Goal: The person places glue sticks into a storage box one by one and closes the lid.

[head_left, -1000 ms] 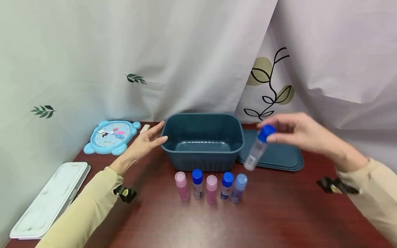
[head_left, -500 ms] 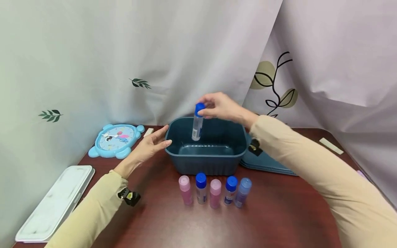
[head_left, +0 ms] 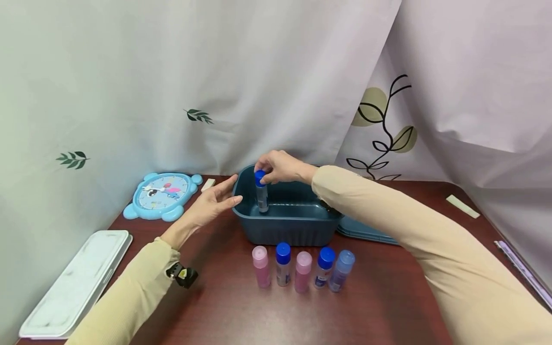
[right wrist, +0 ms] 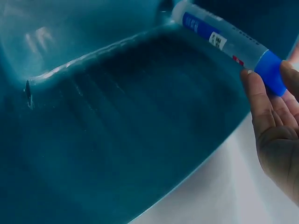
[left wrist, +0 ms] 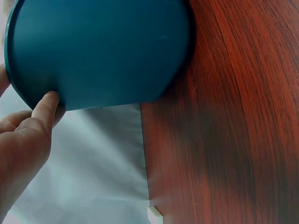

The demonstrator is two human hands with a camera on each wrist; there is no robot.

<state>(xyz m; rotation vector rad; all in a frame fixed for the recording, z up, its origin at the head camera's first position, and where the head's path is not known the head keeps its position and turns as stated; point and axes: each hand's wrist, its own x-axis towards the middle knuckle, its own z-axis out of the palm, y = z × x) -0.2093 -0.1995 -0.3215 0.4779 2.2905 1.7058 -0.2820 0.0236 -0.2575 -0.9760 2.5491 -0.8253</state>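
In the head view, my right hand (head_left: 280, 166) is over the dark teal bin (head_left: 289, 232). Its fingers and thumb pinch the blue cap of a clear glue stick (head_left: 262, 199), held nearly upright inside the bin's left end. The right wrist view shows this glue stick (right wrist: 224, 39) with its lower end by the bin's floor. My left hand (head_left: 211, 206) rests against the bin's left end, fingers extended and thumb at the rim. In front of the bin stand several more glue sticks: pink ones (head_left: 261, 268), blue-capped clear ones (head_left: 282, 266) and a light blue one (head_left: 341, 270).
A teal lid (head_left: 366, 230) lies right of the bin, partly behind my right sleeve. On the left are a light blue clock (head_left: 163, 194) and a white case (head_left: 77, 282). White strips (head_left: 463, 206) lie on the table, and a curtain (head_left: 258, 86) hangs behind.
My right hand has carried the blue-capped glue stick leftward from beside the bin and lowered it inside. The left hand stays at the bin's left end.
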